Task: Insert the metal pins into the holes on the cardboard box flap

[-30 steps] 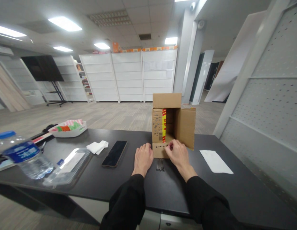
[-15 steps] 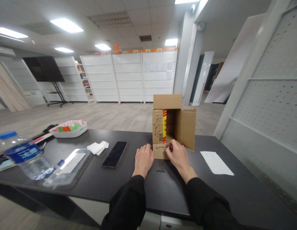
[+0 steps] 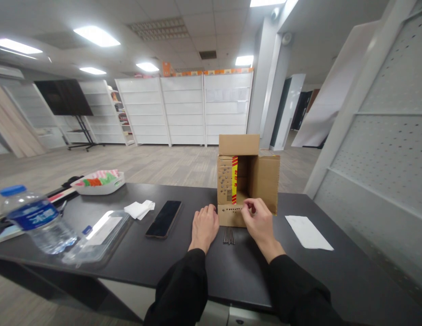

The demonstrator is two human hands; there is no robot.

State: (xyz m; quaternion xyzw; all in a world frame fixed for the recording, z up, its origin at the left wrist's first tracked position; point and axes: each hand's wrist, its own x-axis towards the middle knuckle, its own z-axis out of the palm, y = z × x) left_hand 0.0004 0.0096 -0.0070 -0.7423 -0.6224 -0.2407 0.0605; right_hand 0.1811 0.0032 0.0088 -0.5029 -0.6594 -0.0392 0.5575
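Note:
A cardboard box [image 3: 225,183] stands on its side with its opening toward me. Its lower front flap [image 3: 233,219] has a row of small dark holes, and several round marks dot the left flap. My right hand [image 3: 260,222] is in front of the lower flap's right part, thumb and forefinger pinched together; whatever is between them is too small or hidden to make out. Palm down on the table, my left hand [image 3: 204,227] lies beside the box's lower left edge, fingers extended toward it. Between my hands several long thin metal nails or screws [image 3: 229,236] lie side by side.
Left of my hands are a black phone [image 3: 164,219], a crumpled tissue [image 3: 139,209], a clear plastic case [image 3: 99,237], a water bottle [image 3: 39,222] and a white basket [image 3: 98,186]. A white paper sheet [image 3: 308,232] lies at the right on the dark table [image 3: 183,276].
My right hand has shifted a little to the right along the lower flap, still pinched. My left hand, the box and the metal pieces stay in place.

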